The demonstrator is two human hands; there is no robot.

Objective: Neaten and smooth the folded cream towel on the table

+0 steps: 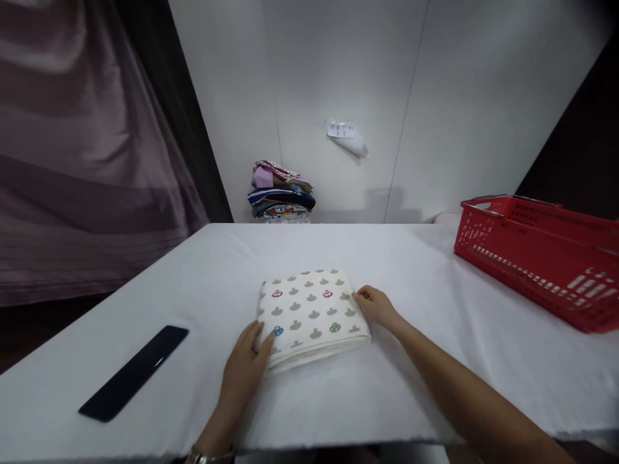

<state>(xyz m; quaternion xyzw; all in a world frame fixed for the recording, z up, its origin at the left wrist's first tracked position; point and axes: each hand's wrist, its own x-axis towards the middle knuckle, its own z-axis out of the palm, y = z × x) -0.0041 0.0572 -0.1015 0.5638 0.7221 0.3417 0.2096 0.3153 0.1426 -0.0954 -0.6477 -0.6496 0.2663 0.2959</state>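
A folded white cloth (309, 316) printed with small grey, red, blue and green shapes lies in the middle of the white table (435, 374). My left hand (244, 367) rests against its near left corner, fingers closed round the edge with the thumb on top. At the cloth's right edge, my right hand (376, 306) pinches the fabric with curled fingers. Both forearms reach in from the bottom of the view.
A flat black phone-like slab (134, 372) lies at the left front of the table. A red plastic basket (536, 258) stands at the right. A pile of folded clothes (281, 192) sits against the back wall, under a paper note (341, 129).
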